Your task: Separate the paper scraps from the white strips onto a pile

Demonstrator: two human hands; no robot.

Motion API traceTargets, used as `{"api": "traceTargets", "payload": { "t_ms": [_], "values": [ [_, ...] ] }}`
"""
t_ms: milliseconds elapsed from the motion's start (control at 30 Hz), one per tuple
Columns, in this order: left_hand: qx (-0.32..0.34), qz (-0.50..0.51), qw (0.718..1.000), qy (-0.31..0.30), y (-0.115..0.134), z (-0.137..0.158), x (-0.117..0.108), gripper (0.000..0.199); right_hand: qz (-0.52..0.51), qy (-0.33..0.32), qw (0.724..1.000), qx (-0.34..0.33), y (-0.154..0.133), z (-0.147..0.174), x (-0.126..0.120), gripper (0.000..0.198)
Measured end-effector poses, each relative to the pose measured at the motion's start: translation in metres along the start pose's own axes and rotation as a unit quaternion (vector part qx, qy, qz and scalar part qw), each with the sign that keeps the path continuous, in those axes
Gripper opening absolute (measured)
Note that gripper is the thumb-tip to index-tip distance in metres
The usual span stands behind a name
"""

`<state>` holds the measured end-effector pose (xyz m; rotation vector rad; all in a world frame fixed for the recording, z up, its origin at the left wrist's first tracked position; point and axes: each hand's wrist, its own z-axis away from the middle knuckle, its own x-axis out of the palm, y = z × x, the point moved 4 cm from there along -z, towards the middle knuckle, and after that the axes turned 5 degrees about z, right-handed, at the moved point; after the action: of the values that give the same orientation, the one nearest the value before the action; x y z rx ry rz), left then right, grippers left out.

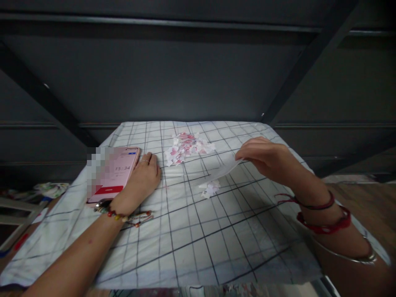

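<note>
My right hand (266, 161) pinches the edge of a thin white sheet of paper (227, 167), raised and tilted over the table. The sheet's lower left end is just above a small heap of torn paper scraps (211, 189). My left hand (145, 175) lies on the table beside a pink phone (113, 175), fingers down on the cloth with nothing visible in them. The phone screen reads 15:34 above a red bar. Farther back sits a larger pile of torn paper scraps (185, 146), white with pink and red patches.
A white cloth with dark grid lines (198, 255) covers the table. Dark panels (173, 78) stand right behind its far edge. At the lower left is a pale slatted frame (18, 218) with a crumpled cloth (51, 189) near it. Wooden floor (365, 202) shows at right.
</note>
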<state>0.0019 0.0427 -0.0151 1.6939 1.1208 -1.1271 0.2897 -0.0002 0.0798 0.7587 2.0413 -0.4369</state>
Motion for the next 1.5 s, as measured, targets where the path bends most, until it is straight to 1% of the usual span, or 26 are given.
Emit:
{"api": "traceTargets", "payload": {
  "t_ms": [100,200,233,300,367,400,467,533,600,667,733,833,1033,1133,1267,1400,1500],
  "values": [
    [0.001,-0.009,1.000,-0.006,0.000,0.000,-0.001,0.040,0.014,0.023,1.000,0.007,0.002,0.002,-0.005,0.028],
    [0.009,-0.012,1.000,-0.007,0.001,0.001,-0.002,0.038,0.031,0.047,0.998,0.000,0.001,0.001,-0.003,0.029],
    [0.008,-0.014,1.000,-0.005,0.001,0.001,-0.002,0.037,0.031,0.042,0.999,-0.003,0.000,0.000,-0.002,0.029],
    [0.003,-0.023,1.000,0.000,0.001,0.001,-0.002,0.038,0.021,0.011,1.000,-0.007,-0.001,0.000,0.000,0.030],
    [0.003,-0.033,0.999,-0.001,0.000,0.001,-0.001,0.039,0.007,-0.022,1.000,-0.005,0.000,0.001,-0.003,0.029],
    [0.003,-0.035,0.999,-0.002,0.000,0.001,-0.001,0.039,0.003,-0.027,1.000,-0.003,0.001,0.002,-0.005,0.029],
    [0.001,-0.032,0.999,-0.004,0.000,0.002,0.000,0.040,0.011,-0.009,1.000,0.005,0.002,0.003,-0.010,0.027],
    [-0.005,-0.024,1.000,-0.004,0.000,0.002,0.000,0.039,0.042,0.032,0.998,0.014,0.003,0.004,-0.012,0.023],
    [-0.010,-0.013,1.000,-0.002,-0.001,0.002,0.001,0.040,0.088,0.072,0.993,0.024,0.000,0.002,-0.008,0.020],
    [-0.008,-0.004,1.000,0.005,-0.001,0.002,0.001,0.040,0.128,0.088,0.987,0.033,-0.005,0.000,0.002,0.020],
    [-0.002,-0.004,1.000,0.015,-0.001,0.002,0.002,0.041,0.157,0.079,0.984,0.034,-0.012,-0.003,0.013,0.025],
    [0.003,-0.014,1.000,0.020,-0.002,0.003,0.003,0.040,0.177,0.069,0.982,0.015,-0.023,-0.008,0.024,0.034],
    [-0.010,-0.025,1.000,0.006,0.001,0.003,-0.001,0.039,0.179,0.059,0.982,-0.006,-0.032,-0.010,0.026,0.037],
    [-0.008,-0.020,1.000,-0.005,0.003,0.003,-0.004,0.037,0.163,0.067,0.984,-0.011,-0.032,-0.009,0.025,0.035],
    [-0.004,-0.022,1.000,0.000,0.003,0.002,-0.004,0.037,0.147,0.082,0.986,-0.007,-0.032,-0.009,0.027,0.036],
    [-0.002,-0.010,1.000,0.000,0.003,0.002,-0.003,0.037,0.128,0.061,0.990,-0.018,-0.035,-0.010,0.032,0.038],
    [-0.008,-0.011,1.000,-0.007,0.003,0.002,-0.004,0.036,0.105,0.062,0.992,-0.038,-0.037,-0.010,0.032,0.035]
  ]
}}
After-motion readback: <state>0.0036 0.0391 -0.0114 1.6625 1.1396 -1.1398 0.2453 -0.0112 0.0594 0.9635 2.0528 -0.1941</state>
